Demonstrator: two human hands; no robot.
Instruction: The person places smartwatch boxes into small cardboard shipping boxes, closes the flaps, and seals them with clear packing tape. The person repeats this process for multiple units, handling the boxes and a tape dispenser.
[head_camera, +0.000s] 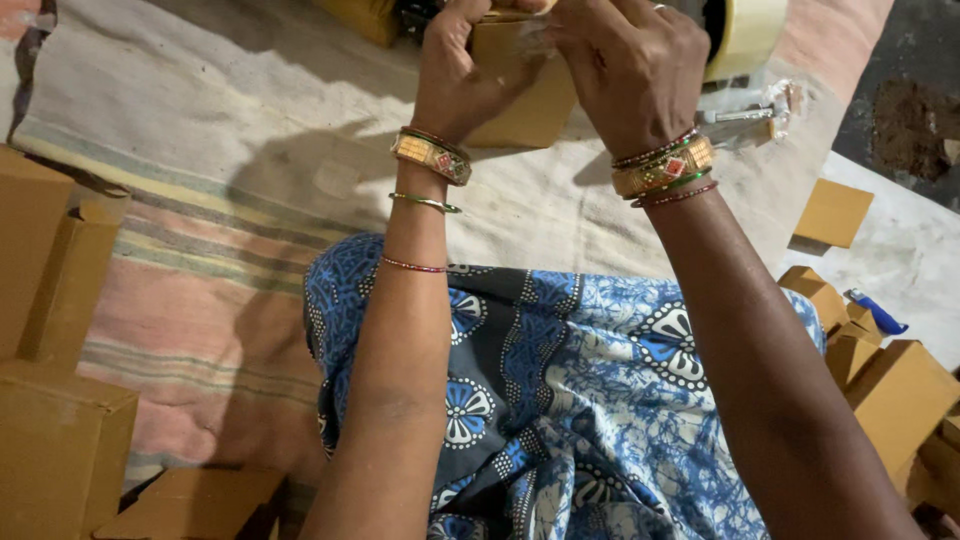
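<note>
Left hand (462, 62): I see it clamped round the small cardboard box (520, 95), held up over the striped cloth (190, 250).
Right hand (628, 70): fingers curled down on the box top; tape roll (745, 35) just behind.
Doing it well: I'd judge firm, flat finger pressure, box kept steady.

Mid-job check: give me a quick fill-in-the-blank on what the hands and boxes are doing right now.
1. Both hands, left hand and right hand, hold one small cardboard ____ between them.
2. The tape roll lies just beyond the ____ hand.
3. The blue-handled tool lies among the boxes on the person's ____ side.
4. The striped cloth lies ____ the stacked boxes on the left.

Missing words: box; right; right; under
</note>
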